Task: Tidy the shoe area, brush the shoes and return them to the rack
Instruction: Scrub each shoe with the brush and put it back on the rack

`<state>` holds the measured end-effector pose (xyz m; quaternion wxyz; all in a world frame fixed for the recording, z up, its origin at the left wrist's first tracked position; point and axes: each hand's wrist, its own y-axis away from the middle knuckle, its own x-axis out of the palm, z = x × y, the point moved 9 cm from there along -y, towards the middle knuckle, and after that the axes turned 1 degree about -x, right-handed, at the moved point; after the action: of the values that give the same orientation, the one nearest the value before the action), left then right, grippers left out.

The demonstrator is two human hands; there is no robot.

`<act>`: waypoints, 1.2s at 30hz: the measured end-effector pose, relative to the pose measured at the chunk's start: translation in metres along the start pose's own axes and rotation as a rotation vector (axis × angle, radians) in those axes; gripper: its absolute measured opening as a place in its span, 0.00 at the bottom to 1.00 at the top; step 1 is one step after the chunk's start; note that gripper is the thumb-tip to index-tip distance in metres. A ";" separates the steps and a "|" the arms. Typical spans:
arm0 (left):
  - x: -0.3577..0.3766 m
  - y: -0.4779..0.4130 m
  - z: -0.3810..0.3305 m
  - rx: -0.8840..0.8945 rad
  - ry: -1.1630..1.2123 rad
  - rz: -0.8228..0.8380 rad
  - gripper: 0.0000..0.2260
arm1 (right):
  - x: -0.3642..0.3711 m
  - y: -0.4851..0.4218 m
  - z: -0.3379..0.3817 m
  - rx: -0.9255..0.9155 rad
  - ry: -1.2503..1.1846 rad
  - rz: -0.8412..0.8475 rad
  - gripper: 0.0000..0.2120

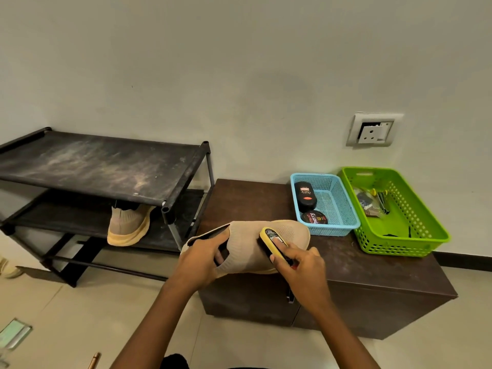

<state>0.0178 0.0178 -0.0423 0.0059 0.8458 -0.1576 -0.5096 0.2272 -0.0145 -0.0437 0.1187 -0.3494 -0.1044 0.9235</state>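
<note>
1. A beige shoe (pixel 266 258) is held over the near left part of a brown cabinet (pixel 372 267); whether it rests on the top cannot be told.
2. The shoe's opening is gripped by the left hand (pixel 202 262), with fingers tucked inside and the thumb outside.
3. A yellow brush (pixel 271 239) is grasped by the right hand (pixel 300 270) and is laid against the shoe's upper.
4. A matching second shoe (pixel 127 225) is set on the lower shelf of a dark rack (pixel 101 166), to the left of the cabinet.
5. The rack's top shelf is marked with dust.
6. A blue basket (pixel 332 231), holding a polish bottle (pixel 304 194) and a tin (pixel 314 218), is placed on the far side of the cabinet.
7. A green basket (pixel 394 246) is set just to its right.
</note>
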 end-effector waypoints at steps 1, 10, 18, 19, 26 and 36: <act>0.001 0.000 0.001 0.005 0.058 0.018 0.41 | -0.001 0.002 0.007 -0.016 -0.020 -0.012 0.20; -0.007 0.011 0.004 -0.096 0.839 0.167 0.46 | 0.008 0.020 0.084 -0.374 0.064 -0.130 0.20; 0.006 0.016 0.008 -0.095 1.239 0.290 0.41 | 0.027 0.035 0.114 -0.715 0.367 -0.184 0.16; 0.007 0.015 0.004 -0.092 1.288 0.291 0.41 | 0.017 0.025 0.108 -0.636 0.344 -0.245 0.17; 0.005 0.017 0.000 -0.091 1.435 0.321 0.37 | 0.023 0.029 0.100 -0.563 0.207 -0.184 0.23; -0.003 0.020 0.000 -0.103 1.351 0.294 0.40 | -0.008 0.018 0.112 -0.537 0.245 -0.318 0.18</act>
<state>0.0116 -0.0004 -0.0366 0.2118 0.9463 -0.2082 0.1278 0.1556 -0.0466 0.0384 0.1768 -0.4561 -0.3821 0.7840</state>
